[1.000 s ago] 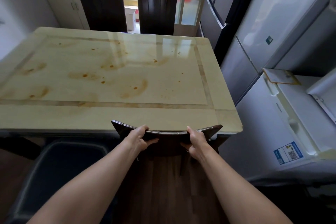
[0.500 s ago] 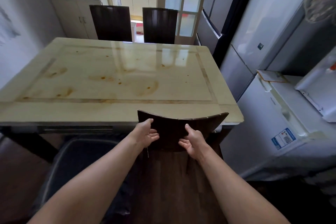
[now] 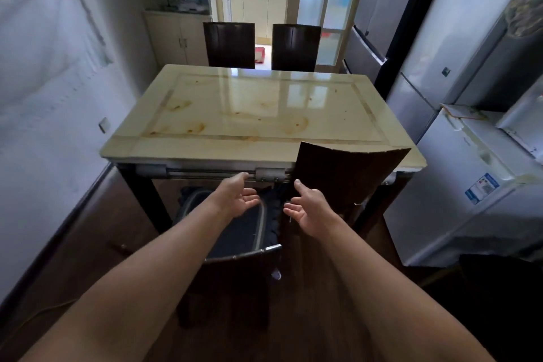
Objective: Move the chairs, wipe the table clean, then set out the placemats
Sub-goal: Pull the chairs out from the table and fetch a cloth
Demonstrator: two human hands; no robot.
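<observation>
Head view: both bare hands are out in front, palms turned toward each other, with nothing in either. The left hand (image 3: 239,195) has its grip apart, fingers spread just under the worktop's near edge. The right hand (image 3: 305,209) is likewise loose and apart, its thumb close beside the left edge of a dark chair back (image 3: 349,176), though contact cannot be told.

That chair stands at the worktop's near right corner, its back rising above the edge. A second chair (image 3: 244,256) sits lower, nearer the camera (a dark cushion lies on its seat). Two more chairs (image 3: 229,45) (image 3: 295,47) stand side by side at the far end.

The worktop (image 3: 202,153) is cream and glossy, marked with brownish stains (image 3: 296,126). Fridges (image 3: 440,38) line the right side.
</observation>
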